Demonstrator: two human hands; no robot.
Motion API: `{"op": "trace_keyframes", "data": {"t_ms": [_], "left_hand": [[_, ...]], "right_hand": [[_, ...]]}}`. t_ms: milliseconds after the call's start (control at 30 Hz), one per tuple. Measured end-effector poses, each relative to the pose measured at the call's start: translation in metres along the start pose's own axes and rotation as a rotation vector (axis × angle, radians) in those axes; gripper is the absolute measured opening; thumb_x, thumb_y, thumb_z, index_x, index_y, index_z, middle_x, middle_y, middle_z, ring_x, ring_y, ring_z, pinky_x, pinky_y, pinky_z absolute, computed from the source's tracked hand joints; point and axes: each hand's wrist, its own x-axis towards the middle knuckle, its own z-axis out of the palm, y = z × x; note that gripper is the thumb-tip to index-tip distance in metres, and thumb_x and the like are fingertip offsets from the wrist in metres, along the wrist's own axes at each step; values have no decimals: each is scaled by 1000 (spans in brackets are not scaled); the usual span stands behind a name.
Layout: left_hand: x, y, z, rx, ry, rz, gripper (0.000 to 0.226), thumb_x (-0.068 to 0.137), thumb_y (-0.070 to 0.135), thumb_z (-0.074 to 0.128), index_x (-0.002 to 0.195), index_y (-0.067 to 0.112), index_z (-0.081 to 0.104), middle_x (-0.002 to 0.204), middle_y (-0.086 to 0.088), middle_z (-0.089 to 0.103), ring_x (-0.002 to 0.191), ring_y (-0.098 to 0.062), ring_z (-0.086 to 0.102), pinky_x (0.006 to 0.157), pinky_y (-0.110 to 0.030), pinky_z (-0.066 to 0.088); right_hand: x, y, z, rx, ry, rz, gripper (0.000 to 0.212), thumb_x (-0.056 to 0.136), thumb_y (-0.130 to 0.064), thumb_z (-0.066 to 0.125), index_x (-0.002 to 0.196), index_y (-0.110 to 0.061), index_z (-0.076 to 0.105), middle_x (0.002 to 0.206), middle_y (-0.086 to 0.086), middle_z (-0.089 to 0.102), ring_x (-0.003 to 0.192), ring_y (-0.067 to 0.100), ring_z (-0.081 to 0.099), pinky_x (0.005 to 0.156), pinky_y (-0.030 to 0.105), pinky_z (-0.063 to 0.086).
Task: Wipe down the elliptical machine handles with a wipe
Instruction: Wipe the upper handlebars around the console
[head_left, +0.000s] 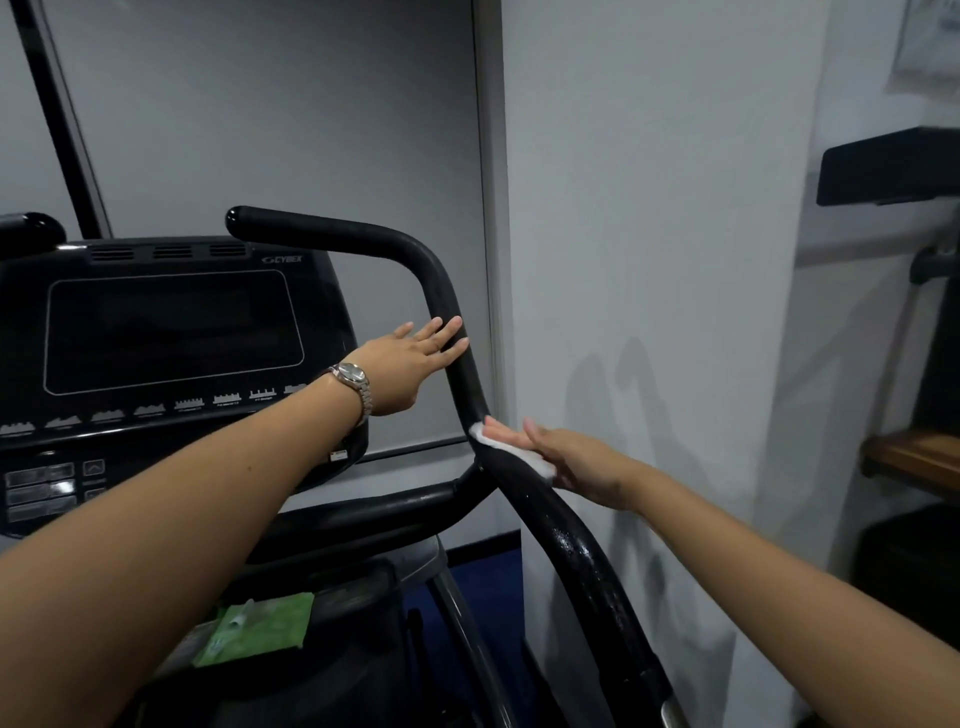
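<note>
— Where is the wipe sitting?

— The white wipe (511, 451) is lying against the curved black handle (445, 291) of the elliptical, on its right side, just above the spot where a lower crossbar (363, 514) is meeting it.

— What is holding it there?

— The right hand (571, 462) is pressing it flat onto the tube. Its fingers are lying straight over the wipe, not curling round it, so part of the wipe is peeking out at the fingertips.

— And the other one?

— The left hand (410, 358) is reaching in higher up the same handle, fingers stretched out and slightly spread, with the fingertips touching the tube. It is gripping nothing. A metal wristwatch (356, 382) is showing on that wrist.

— So the hands are working apart?

— Yes, both are lying open on one handle, the left well above the right.

— How is the handle looking below the wipe?

— It is glistening there, with small droplets catching the light.

— What is standing around it?

— The dark console (171, 332) is sitting to the left of the handle, its screen showing nothing. The tip of the other handle (28, 228) is poking in at the far left. Lower down, under the left forearm, a green wipe packet (254, 629) is resting on the machine's body. A pale wall (649, 260) is rising just beside the handle on the right, and a wooden shelf (914, 457) is jutting in at the right edge.
</note>
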Motion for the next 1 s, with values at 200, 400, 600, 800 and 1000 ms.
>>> {"op": "trace_keyframes", "data": {"t_ms": [200,400,600,800,1000], "left_hand": [[0,-1,1,5,6,5,80,87,-2,36,149,23,-7,156,-3,-17,145,-21,-6,119,-39,8],[1,2,3,-4,11,-7,80,87,-1,38,149,22,-7,156,-5,-16,145,-22,-5,118,-40,11],[-3,11,-3,19,-9,-48,79,87,-1,39,149,19,-7,155,-7,-17,145,-22,-6,117,-37,6],[-9,21,-9,34,-20,-66,77,87,-1,38,149,13,-6,156,-10,-16,145,-22,-4,117,-38,6],[-29,33,6,29,-63,42,79,84,-4,35,149,15,-6,156,-5,-14,145,-17,-7,118,-41,4]], "right_hand": [[-12,5,8,90,10,18,77,83,-71,0,144,-40,34,154,-29,17,144,3,12,120,36,13],[-19,3,17,19,58,25,76,77,-83,6,139,-51,36,151,-33,19,146,26,2,115,32,21],[-39,-5,15,-70,110,50,49,100,-51,9,142,-45,36,142,-30,27,138,0,20,106,18,26],[-42,-9,19,-132,98,39,52,100,-54,10,143,-43,35,151,-28,25,141,-1,18,109,23,24],[-61,-13,12,-314,50,9,53,99,-53,5,143,-46,33,150,-30,24,140,-6,15,114,22,12]]}}
